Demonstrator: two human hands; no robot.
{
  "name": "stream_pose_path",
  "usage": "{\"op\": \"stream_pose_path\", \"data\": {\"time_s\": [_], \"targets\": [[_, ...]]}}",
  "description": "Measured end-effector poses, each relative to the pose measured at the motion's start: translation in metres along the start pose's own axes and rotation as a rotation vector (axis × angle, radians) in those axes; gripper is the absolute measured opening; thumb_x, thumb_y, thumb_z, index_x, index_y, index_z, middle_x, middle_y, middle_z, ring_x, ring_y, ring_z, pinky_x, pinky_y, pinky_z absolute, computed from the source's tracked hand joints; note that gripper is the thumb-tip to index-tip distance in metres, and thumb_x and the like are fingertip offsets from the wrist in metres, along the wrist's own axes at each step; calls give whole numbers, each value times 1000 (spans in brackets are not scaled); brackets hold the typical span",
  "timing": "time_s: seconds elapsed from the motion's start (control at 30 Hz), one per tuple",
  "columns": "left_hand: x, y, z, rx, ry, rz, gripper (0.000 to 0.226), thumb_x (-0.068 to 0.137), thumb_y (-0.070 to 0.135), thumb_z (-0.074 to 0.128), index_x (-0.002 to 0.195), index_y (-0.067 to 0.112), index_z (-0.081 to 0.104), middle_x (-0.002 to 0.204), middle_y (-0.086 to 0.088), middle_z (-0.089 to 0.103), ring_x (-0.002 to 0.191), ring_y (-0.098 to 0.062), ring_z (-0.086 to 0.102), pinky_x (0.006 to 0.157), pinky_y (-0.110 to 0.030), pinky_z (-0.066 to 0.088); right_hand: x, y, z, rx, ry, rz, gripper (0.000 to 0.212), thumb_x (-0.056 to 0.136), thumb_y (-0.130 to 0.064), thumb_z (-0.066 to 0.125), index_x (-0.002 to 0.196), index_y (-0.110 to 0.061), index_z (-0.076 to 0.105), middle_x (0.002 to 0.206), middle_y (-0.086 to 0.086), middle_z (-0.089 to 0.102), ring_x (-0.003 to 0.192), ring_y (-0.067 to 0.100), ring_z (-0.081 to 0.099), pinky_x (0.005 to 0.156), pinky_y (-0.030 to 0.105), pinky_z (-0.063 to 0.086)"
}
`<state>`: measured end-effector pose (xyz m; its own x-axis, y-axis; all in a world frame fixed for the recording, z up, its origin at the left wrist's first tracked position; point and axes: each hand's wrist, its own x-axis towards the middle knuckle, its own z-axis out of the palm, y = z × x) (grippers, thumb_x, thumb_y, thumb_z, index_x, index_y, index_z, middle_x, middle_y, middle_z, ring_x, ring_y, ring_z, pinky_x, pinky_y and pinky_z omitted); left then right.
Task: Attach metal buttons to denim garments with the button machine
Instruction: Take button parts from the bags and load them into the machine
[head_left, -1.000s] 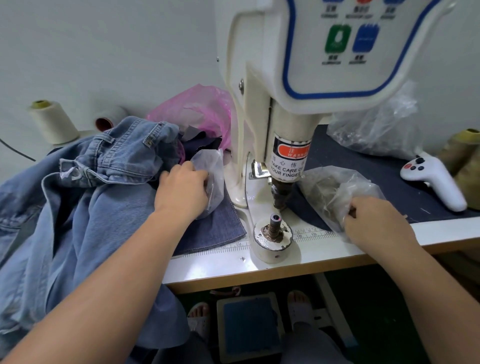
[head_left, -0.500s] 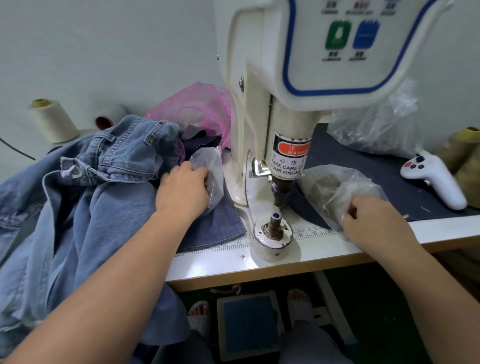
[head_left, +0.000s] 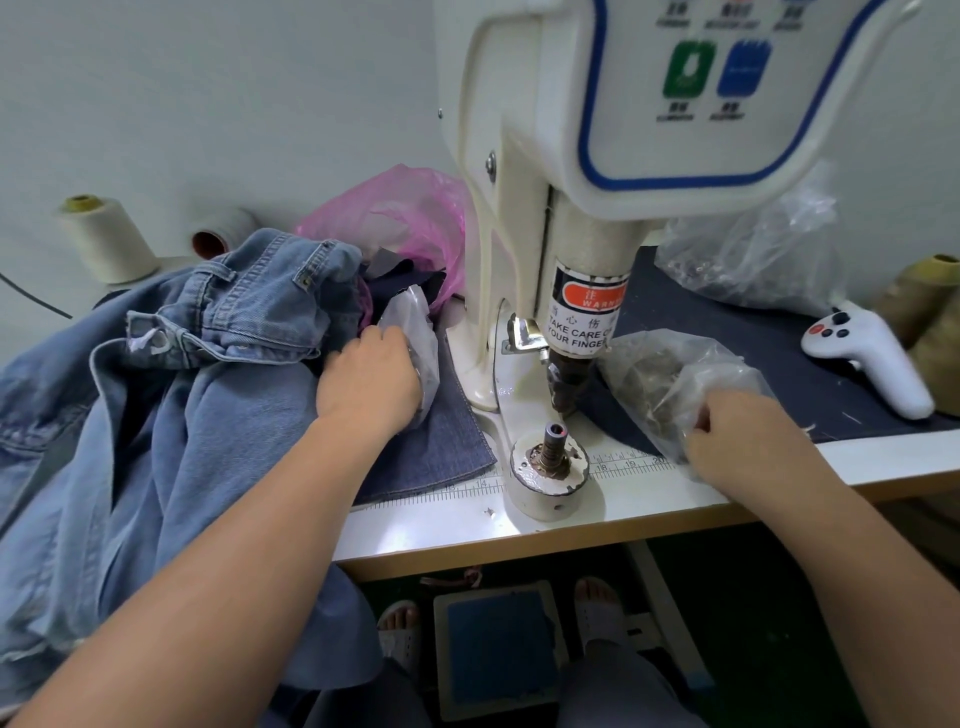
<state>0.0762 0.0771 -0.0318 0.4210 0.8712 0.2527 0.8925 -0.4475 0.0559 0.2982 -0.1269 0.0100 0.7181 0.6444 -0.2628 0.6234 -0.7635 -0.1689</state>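
Denim garments (head_left: 171, 415) are being shown heaped at the left of the white table (head_left: 597, 504), spilling over its near edge, with a waistband part lying on top and running roughly left to right. A darker denim piece (head_left: 441, 447) is lying flat just left of the button machine (head_left: 571, 208). The machine is standing upright at the centre, its punch pointing straight down at the lower die post (head_left: 553, 441), which is pointing straight up from a round base; the two are apart.

The left hand (head_left: 371, 374) is being reached forward from the near left, back of the hand up, its fingers curled into a small clear plastic bag (head_left: 415, 332) beside the machine column. The right hand (head_left: 737, 431) is being reached from the near right, fingers curled and pinching the edge of a second clear bag (head_left: 665, 374) with dark small parts inside, lying on dark cloth right of the punch.

A pink bag (head_left: 405, 218) is lying behind the denim, cream thread cones (head_left: 104, 239) at far left, a white handheld controller (head_left: 872, 358) at right. A foot pedal (head_left: 498, 654) is lying under the table between two sandalled feet.
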Motion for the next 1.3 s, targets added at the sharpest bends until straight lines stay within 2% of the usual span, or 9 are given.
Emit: {"op": "stream_pose_path", "data": {"time_s": [0.1,0.2,0.33,0.6,0.97,1.03,1.13,1.2,1.3], "targets": [[-2,1,-1,-63,21,19,22,100,13,37,116,5,48,121,-20,53,106,-42,54,77,-40,27,-2,14,15,105,274,-125,27,96,-18,55,70,-22,47,74,-3,52,67,10,46,52,28,31],[-4,1,-3,-160,37,38,22,103,18,37,115,5,50,118,-20,54,103,-42,55,79,-42,31,3,20,29,102,433,-176,30,94,-23,54,66,-26,43,70,-5,49,63,7,43,49,25,24],[-6,1,-8,-317,71,1,16,102,19,38,100,10,50,108,-17,59,94,-40,56,83,-46,40,6,20,40,35,564,-189,33,92,-24,50,65,-28,32,69,-11,38,61,0,30,49,23,15],[-9,3,-11,-304,129,3,17,96,15,51,104,10,65,109,-11,67,96,-38,61,85,-42,40,5,20,45,68,625,-212,35,89,-23,51,63,-30,28,66,-11,36,60,0,29,49,21,15],[-21,3,-24,-549,271,24,23,96,13,58,119,11,62,100,-4,72,95,-32,65,95,-47,47,10,23,50,70,651,-199,27,90,-23,52,67,-27,38,67,-9,40,59,4,33,49,22,17],[-23,3,-27,-638,297,0,25,95,12,60,120,12,63,95,5,67,89,-18,64,93,-38,48,9,22,50,72,658,-197,27,90,-23,53,67,-26,38,66,-9,40,59,4,33,49,22,17],[-31,6,-31,-843,278,-57,13,94,13,63,103,21,69,86,18,65,75,6,59,76,-7,43,9,22,50,72,653,-195,25,89,-21,53,68,-24,40,66,-9,39,59,9,35,49,22,16],[-41,10,-35,-977,245,-77,16,92,14,67,86,29,68,81,17,68,74,7,60,69,-3,41,9,22,50,72,652,-197,27,89,-21,54,67,-25,39,66,-8,40,59,8,34,49,22,17],[-58,22,-41,-1142,151,-90,15,93,15,67,84,28,70,81,10,71,75,7,61,68,-6,44,9,22,50,77,662,-189,28,90,-21,55,67,-24,39,65,-8,40,59,4,32,48,22,17]]}}
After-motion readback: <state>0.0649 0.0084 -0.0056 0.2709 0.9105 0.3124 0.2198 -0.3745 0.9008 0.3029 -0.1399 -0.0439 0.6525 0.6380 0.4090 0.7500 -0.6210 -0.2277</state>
